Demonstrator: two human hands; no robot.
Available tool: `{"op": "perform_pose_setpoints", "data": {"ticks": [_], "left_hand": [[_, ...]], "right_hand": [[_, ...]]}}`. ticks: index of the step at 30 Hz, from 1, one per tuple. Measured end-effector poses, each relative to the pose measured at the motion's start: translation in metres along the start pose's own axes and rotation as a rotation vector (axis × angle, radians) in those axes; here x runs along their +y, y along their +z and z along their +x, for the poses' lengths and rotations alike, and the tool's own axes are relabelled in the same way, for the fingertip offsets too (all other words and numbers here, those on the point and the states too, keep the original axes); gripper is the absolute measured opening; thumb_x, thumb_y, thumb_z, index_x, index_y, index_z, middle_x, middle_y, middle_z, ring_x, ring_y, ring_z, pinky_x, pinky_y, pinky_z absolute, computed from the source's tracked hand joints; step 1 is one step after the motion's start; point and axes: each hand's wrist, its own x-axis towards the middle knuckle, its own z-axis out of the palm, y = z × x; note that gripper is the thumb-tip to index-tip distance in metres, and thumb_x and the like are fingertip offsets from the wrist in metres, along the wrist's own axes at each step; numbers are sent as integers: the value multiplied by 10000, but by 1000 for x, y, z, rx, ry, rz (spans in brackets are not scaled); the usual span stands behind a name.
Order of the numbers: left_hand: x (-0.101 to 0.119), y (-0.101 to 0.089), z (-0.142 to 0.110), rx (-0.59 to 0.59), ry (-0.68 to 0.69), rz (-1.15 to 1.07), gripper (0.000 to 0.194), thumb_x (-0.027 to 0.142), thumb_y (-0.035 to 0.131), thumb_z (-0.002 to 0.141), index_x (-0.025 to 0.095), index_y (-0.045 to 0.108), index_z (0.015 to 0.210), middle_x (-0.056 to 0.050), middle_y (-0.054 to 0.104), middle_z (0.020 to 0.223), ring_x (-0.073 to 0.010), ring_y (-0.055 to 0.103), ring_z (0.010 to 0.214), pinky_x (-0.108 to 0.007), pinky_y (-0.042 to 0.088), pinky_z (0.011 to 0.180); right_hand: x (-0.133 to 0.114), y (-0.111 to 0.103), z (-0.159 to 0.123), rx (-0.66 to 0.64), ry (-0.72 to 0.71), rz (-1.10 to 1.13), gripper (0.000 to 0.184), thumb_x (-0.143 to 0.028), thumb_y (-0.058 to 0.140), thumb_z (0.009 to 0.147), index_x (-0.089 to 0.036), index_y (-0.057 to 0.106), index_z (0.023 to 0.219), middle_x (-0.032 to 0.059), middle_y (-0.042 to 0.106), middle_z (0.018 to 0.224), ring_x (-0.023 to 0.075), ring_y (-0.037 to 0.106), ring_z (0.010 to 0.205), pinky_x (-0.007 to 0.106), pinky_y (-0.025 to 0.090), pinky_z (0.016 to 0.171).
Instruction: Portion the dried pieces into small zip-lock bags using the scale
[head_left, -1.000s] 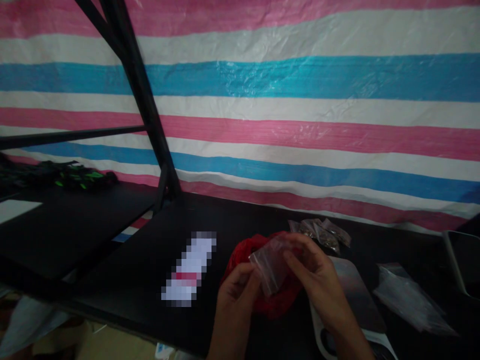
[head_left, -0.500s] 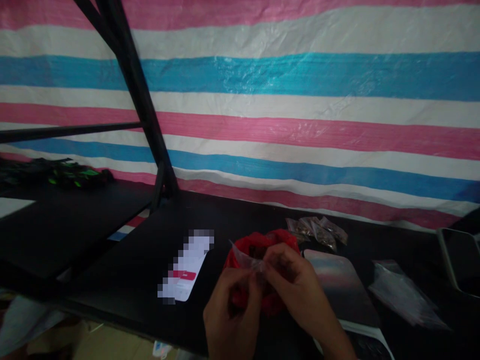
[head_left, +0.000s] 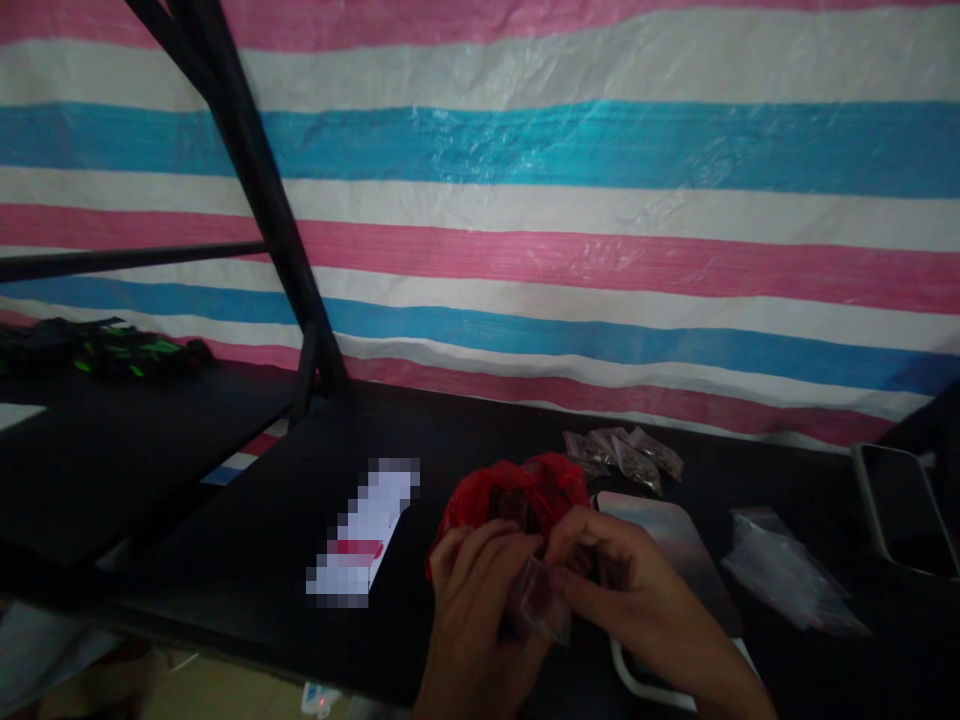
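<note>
Between my hands is a small clear plastic bag (head_left: 546, 603), held close in front of a red plastic bag (head_left: 469, 495). My left hand (head_left: 480, 610) curls around its left side. With thumb and forefinger, my right hand (head_left: 619, 585) pinches its right edge. The red bag stands with its mouth gathered open, and something dark shows inside it. Just to the right lies a flat scale with a shiny metal plate (head_left: 675, 535), partly covered by my right hand. Behind it rest several filled small bags (head_left: 630, 455) with brownish contents.
A stack of flat clear bags (head_left: 787, 575) lies on the right of the black table, near a phone (head_left: 904, 510). A blurred-out white card or phone (head_left: 367, 535) is on the left. A black metal post (head_left: 262, 190) rises at the left.
My hands have turned the small clear bag and brought it lower and nearer to me. My left fingers now wrap around it instead of pinching its edge. The view has shifted slightly.
</note>
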Motion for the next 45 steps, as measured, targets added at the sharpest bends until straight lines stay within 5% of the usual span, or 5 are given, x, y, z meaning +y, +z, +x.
{"op": "perform_pose_setpoints", "data": {"ticks": [10,16,23,35,45], "left_hand": [[9,-9,-3,353,-848,-211,273,485,694,916,247,712,1048,-18,772,831,-191,726,680,-283,589,623],[-9,-13,-7,189,-862,-241,427,563,746,868,228,705,1128,-70,798,964,-234,762,802,-320,618,697],[-13,-13,-6,-91,-950,-161,363,550,676,905,255,710,1113,-76,791,1032,-287,766,907,-409,594,800],[-10,1,7,78,-1056,-370,517,688,643,871,195,670,1025,-85,715,950,-270,700,862,-411,578,780],[-13,-5,16,179,-1134,-445,573,775,672,801,210,652,890,-2,611,762,-188,576,675,-316,523,608]], "right_hand": [[35,19,47,404,-16,-445,261,-361,594,1003,-198,760,1120,130,780,1166,319,707,1121,465,489,1024],[40,38,59,369,111,-647,162,-263,651,978,-193,769,1066,144,769,1157,337,700,1111,462,486,986],[40,27,55,283,-63,-588,273,-37,642,859,-257,761,969,36,717,1085,246,673,1070,397,489,991],[50,43,65,337,-85,-664,350,-49,621,892,-253,851,1060,103,718,1198,279,680,1186,427,495,1118],[39,40,67,306,49,-599,320,-91,587,932,-218,785,1149,94,814,1094,274,760,1038,407,547,938]]}}
